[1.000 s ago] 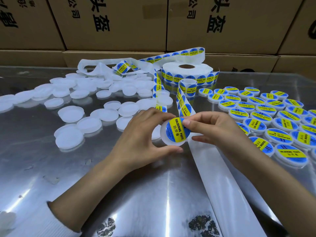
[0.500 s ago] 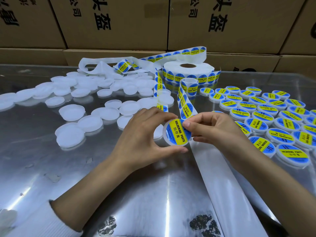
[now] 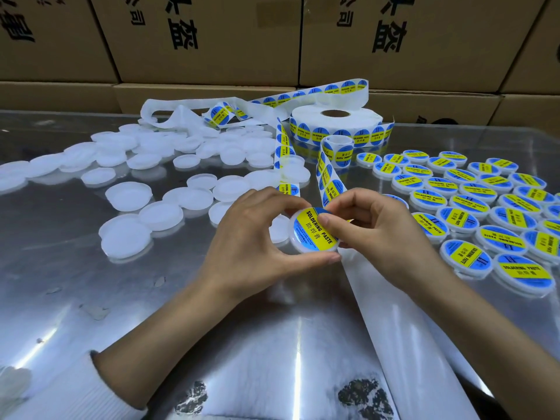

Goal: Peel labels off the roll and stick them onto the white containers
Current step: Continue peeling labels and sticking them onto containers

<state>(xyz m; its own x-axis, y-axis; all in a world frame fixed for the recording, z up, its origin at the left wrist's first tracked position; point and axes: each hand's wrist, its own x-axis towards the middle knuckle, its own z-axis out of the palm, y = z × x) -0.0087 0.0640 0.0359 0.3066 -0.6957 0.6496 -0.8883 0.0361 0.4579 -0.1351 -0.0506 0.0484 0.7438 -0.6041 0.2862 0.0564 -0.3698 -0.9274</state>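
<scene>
**Both hands on one labelled container, in front of the roll**

The fingers (image 3: 285,204) of the left hand (image 3: 251,237) curl round the white container (image 3: 315,231): I see them over its top edge and the thumb under its lower rim, gripping it off the table (image 3: 181,344) with its face tilted towards me. To the left of the roll (image 3: 335,122) lie the unlabelled containers (image 3: 130,195), scattered and partly overlapping. The roll itself lies flat at the far side of the table, and the label strip (image 3: 328,177) runs from it down to the held container. The right hand (image 3: 378,228) pinches that container's right edge, thumb pressing on the blue and yellow label (image 3: 312,234). To the right of the roll I see the labelled containers (image 3: 472,207) in close rows. Behind the roll stand cardboard boxes (image 3: 212,34).
</scene>
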